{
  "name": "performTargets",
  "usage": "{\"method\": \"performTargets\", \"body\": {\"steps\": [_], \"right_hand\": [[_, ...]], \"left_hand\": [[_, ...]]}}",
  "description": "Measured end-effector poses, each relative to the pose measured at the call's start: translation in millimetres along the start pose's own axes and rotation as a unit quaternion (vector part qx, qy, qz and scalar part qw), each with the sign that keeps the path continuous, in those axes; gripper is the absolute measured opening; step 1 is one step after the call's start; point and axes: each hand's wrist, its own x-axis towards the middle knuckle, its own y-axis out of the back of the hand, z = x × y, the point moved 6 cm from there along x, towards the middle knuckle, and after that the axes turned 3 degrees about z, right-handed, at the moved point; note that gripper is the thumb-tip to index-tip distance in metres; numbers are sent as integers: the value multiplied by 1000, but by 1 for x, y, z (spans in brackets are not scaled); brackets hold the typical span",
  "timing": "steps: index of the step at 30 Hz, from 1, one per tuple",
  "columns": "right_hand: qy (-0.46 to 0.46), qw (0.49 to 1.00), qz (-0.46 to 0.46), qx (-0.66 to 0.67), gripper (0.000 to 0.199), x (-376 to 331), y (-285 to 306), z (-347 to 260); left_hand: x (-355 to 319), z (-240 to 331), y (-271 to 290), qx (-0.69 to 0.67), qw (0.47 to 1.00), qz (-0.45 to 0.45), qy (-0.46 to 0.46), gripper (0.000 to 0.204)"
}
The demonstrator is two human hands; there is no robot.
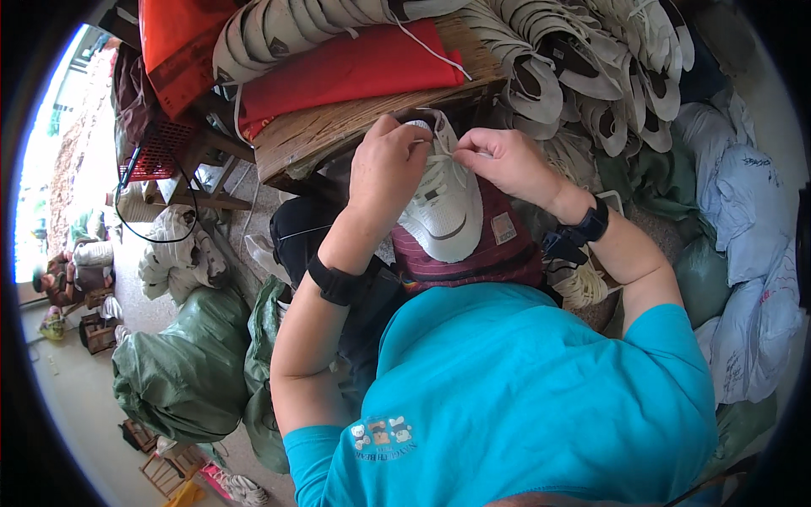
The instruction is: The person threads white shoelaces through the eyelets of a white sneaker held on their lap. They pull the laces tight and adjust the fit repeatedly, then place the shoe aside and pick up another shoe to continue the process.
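Note:
A white lace-up shoe point(445, 221) rests on the maroon striped cloth point(507, 253) over my lap, its toe pointing toward me. My left hand point(390, 160) is closed at the shoe's upper left side, thumb and forefinger pinching the white shoelace point(433, 157) near the top eyelets. On the other side, my right hand point(509, 166) is closed in a pinch on the lace, a bit of white showing between its fingers. Lace crosses the lower part of the tongue. The fingers partly cover the upper eyelets.
A wooden bench point(296, 145) stands just beyond the shoe, with red cloth point(338, 84) and a row of nested shoe uppers point(279, 38) on it. More pale uppers point(583, 59) are piled far right. Green sacks point(182, 363) lie left, white sacks point(748, 211) right.

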Motion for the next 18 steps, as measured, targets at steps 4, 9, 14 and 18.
{"method": "performTargets", "body": {"steps": [4, 9, 14, 18], "right_hand": [[71, 993, 41, 85, 16, -2, 1, 12], [33, 997, 54, 32, 16, -3, 7, 6], [7, 998, 40, 42, 16, 4, 4, 9], [57, 994, 84, -47, 14, 7, 7, -3]], "left_hand": [[6, -2, -6, -4, 999, -39, 39, 19], [7, -8, -9, -12, 996, -73, 59, 21], [8, -10, -13, 6, 994, -88, 61, 20], [8, -10, -14, -1, 994, -92, 61, 19]]}}
